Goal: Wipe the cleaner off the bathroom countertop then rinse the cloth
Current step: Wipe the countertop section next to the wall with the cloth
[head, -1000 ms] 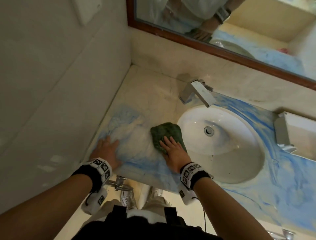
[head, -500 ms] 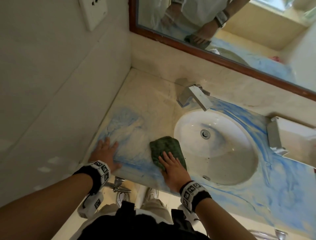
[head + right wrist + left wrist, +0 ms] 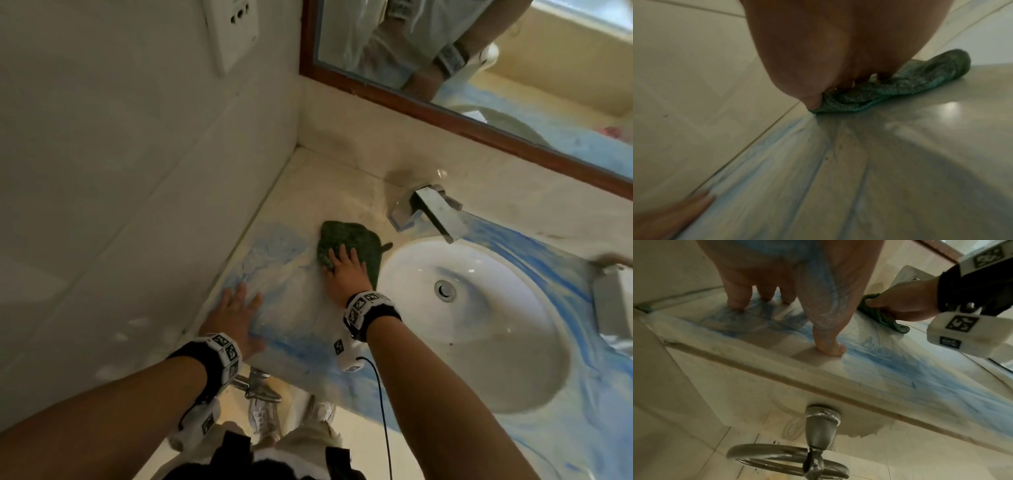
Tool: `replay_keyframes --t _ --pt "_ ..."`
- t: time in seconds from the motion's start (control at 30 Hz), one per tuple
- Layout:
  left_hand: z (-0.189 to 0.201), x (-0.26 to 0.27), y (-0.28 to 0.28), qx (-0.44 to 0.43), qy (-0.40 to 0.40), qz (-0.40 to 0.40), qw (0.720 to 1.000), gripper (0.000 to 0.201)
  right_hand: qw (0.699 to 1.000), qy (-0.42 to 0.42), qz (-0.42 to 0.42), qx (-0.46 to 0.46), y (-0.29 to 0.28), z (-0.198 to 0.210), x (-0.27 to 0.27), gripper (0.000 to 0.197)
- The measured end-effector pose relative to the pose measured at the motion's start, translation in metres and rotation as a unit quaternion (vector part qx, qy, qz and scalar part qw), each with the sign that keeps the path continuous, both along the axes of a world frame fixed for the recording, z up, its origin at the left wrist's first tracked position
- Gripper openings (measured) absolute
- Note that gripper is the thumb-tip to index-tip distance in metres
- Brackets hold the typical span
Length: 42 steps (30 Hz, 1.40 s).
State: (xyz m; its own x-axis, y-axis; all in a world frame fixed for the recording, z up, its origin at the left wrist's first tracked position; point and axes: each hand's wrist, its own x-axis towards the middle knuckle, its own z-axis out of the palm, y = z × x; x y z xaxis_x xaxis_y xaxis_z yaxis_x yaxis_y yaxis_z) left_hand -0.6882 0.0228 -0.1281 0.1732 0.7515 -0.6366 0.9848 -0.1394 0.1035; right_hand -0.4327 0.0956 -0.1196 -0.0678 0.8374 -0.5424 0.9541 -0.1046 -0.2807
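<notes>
A dark green cloth [image 3: 352, 240] lies on the beige countertop [image 3: 329, 185], left of the sink and short of the tap. My right hand [image 3: 344, 270] presses flat on the cloth with straight, spread fingers; the right wrist view shows the palm over the bunched cloth [image 3: 900, 86]. Blue cleaner [image 3: 274, 246] is smeared over the counter's left part and around the basin. My left hand [image 3: 236, 313] lies flat on the smeared counter near the front edge, holding nothing. In the left wrist view its fingertips [image 3: 828, 345] press on the surface, with the cloth [image 3: 885, 318] beyond.
The white oval sink [image 3: 513, 363] sits to the right with a square chrome tap [image 3: 435, 212] behind it. A grey box [image 3: 613, 301] stands at the far right. The tiled wall with a socket [image 3: 233, 31] closes the left side; a mirror [image 3: 513, 51] hangs behind. A towel ring [image 3: 787, 457] hangs under the counter.
My right hand has pushed the cloth away from the front edge toward the back of the counter, near the tap. The left hand has stayed planted.
</notes>
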Motion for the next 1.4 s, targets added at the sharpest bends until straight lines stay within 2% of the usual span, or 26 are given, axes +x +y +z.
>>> replay_keyframes --t 0.2,0.3,0.4,0.6,0.73,0.97,1.07,1.17,1.4 --pt "0.005 0.0 0.0 -0.003 0.0 -0.009 1.0 0.102 0.992 -0.002 0.128 0.013 -0.077 0.004 -0.006 0.058" --pt "0.006 0.001 0.002 -0.007 -0.007 -0.005 1.0 0.103 0.987 -0.005 0.157 0.011 -0.102 0.006 0.004 0.056" --pt "0.005 0.003 0.003 -0.009 -0.003 -0.004 1.0 0.103 0.989 -0.003 0.147 0.013 -0.08 0.006 0.012 0.055" --pt "-0.004 0.002 0.003 -0.002 -0.01 0.011 1.0 0.105 0.998 0.003 0.064 0.02 0.018 -0.003 0.003 0.055" --pt "-0.006 -0.001 0.001 -0.003 -0.011 0.01 1.0 0.105 0.999 0.003 0.037 0.024 0.033 -0.001 -0.021 0.056" --pt "0.006 0.002 0.003 -0.017 -0.009 0.001 1.0 0.102 0.989 0.022 0.143 0.015 -0.06 0.004 -0.036 0.059" --pt "0.007 0.004 0.005 -0.026 -0.008 0.0 1.0 0.102 0.986 0.018 0.165 -0.001 -0.076 0.005 -0.024 0.056" --pt "0.005 0.004 0.005 -0.026 -0.008 0.01 1.0 0.103 0.985 0.012 0.174 0.001 -0.052 0.004 -0.012 0.056" --pt "0.016 0.007 0.006 -0.058 -0.011 0.027 0.998 0.104 0.989 0.008 0.144 -0.006 0.055 0.002 -0.011 0.055"
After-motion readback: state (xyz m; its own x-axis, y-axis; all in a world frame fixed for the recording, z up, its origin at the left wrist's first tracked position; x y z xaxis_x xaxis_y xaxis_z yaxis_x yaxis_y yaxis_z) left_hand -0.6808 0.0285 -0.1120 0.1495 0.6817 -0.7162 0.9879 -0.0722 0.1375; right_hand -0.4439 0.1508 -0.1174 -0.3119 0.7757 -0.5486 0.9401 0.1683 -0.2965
